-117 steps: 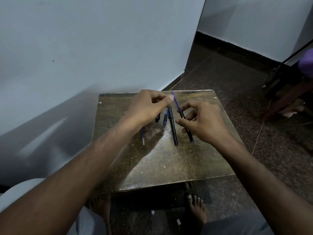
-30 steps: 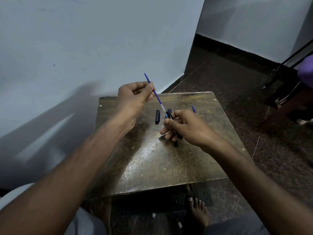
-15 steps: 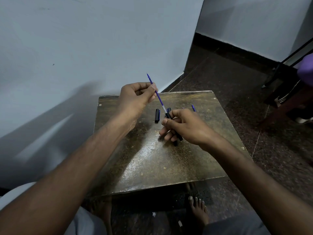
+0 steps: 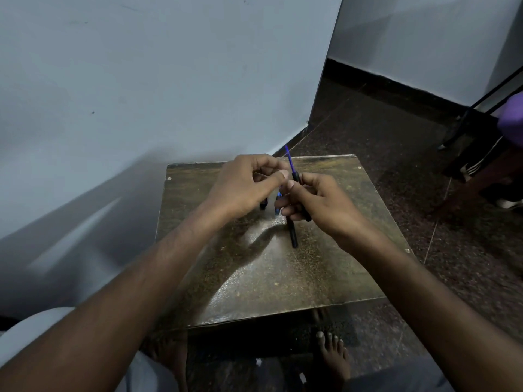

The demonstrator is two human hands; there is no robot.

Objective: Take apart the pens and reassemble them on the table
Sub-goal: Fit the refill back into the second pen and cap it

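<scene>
Over the far half of the small brown table (image 4: 271, 281) my two hands meet. My right hand (image 4: 322, 205) grips a black pen barrel (image 4: 296, 176), tilted upward. A thin blue refill (image 4: 288, 157) sticks out of the barrel's upper end, and the thumb and forefinger of my left hand (image 4: 246, 185) pinch at its base. Another black pen (image 4: 292, 233) lies on the table below my right hand. A black cap (image 4: 263, 206) and a small blue part (image 4: 279, 197) lie under my hands, mostly hidden.
A pale wall runs close along the table's left and far side. Dark speckled floor surrounds the table. My bare feet (image 4: 332, 355) rest under the near edge. Dark furniture legs (image 4: 464, 176) and a purple object (image 4: 512, 120) stand at the right.
My left hand has come down and right to meet the right hand. The refill, earlier mostly outside the barrel, now sits deeper in it with only a short blue length showing.
</scene>
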